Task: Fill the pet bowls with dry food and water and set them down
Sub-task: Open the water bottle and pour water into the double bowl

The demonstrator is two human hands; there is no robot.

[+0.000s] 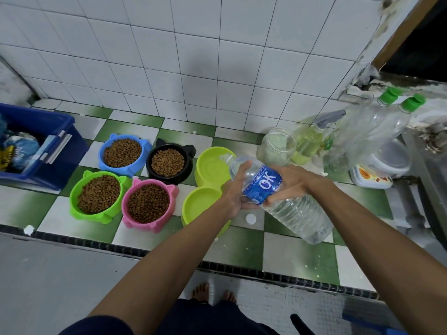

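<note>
Kibble fills four cat-shaped bowls to the left of the lime double bowl point(208, 189), the landmark here. Farthest left of it sits a blue plastic bin point(41, 146) holding bags. Nearer stand the blue bowl point(122, 153) and, in front of that, the green bowl point(96, 195). Closer still are the black bowl point(169, 163) and the pink bowl point(148, 204), the pink one just beside the double bowl's near cup. Over the double bowl, the left hand point(235, 189) is curled under the neck end of a tilted water bottle point(278, 192) with a blue label, whose open mouth points over the far cup. The right hand point(292, 182) is wrapped round the bottle's label from above. A white cap point(250, 219) lies on the tiles just right of the near cup. Further right stand a clear jar point(277, 146), a spray bottle point(312, 141) and two large green-capped bottles point(377, 126).
</note>
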